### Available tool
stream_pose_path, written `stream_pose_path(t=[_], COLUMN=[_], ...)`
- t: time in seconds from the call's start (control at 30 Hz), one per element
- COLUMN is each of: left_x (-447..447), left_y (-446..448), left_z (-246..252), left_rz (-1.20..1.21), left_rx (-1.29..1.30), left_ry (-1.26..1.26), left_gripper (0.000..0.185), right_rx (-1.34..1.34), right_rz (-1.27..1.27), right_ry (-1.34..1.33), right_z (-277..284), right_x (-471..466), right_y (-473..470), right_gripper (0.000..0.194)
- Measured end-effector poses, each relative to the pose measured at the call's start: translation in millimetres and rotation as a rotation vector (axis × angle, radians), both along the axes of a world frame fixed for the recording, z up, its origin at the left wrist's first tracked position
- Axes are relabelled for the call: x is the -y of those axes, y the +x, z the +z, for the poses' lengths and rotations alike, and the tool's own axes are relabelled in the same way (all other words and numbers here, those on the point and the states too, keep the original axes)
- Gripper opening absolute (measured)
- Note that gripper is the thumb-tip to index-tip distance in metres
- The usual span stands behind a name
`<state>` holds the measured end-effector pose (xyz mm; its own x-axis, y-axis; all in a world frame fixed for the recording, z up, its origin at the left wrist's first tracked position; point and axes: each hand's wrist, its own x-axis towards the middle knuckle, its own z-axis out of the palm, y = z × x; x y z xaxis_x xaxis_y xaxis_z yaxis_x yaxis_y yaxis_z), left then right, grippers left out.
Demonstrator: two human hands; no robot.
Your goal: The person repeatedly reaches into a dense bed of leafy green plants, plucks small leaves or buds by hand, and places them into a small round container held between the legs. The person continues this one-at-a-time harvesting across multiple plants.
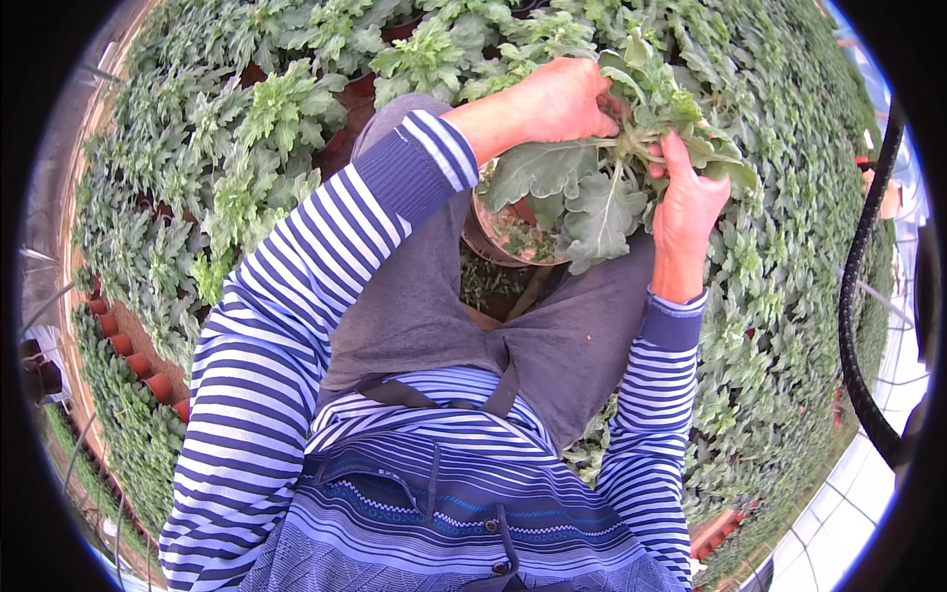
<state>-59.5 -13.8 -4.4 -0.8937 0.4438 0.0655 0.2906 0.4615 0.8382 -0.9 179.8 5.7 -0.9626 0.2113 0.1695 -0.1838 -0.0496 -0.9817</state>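
Observation:
A leafy green plant (603,214) with broad, lobed lower leaves is between my two hands, above a round brown container (503,248) by my knees. My left hand (566,103) reaches across from the left, its fingers closed on the plant's upper stems. On the right, my right hand (688,185) grips the plant near its centre, thumb pointing up along the stems. Cut leaf scraps (529,240) lie inside the container. The plant's leaves hide part of the container's rim and some of my fingertips.
Dense rows of potted leafy plants (274,118) surround me on both sides and ahead. Terracotta-coloured pots (138,365) stand in a line at the lower left. A black braided cable (858,281) hangs at the right edge of view.

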Motion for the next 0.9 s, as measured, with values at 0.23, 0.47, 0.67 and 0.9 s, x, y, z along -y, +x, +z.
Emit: stream_pose_path(t=[0.23,0.47,0.67,0.9], left_x=[4,9,16,27], left_y=[3,4,8,6], left_z=[-2,5,7,-10], left_rz=[-0.015,-0.109,-0.106,-0.184], left_rx=[0.168,-0.086,-0.060,-0.012], left_ry=[0.161,0.114,0.143,0.098], left_gripper=[0.033,0.034,0.027,0.027], right_rx=[-0.012,-0.020,-0.029,-0.032], right_rz=[0.007,-0.002,0.033,0.037], right_ry=[-0.019,0.006,-0.021,-0.058], right_z=[-3,0,-1,-1], right_x=[2,10,13,14], right_y=[1,3,6,4], right_gripper=[0.042,0.041,0.042,0.041])
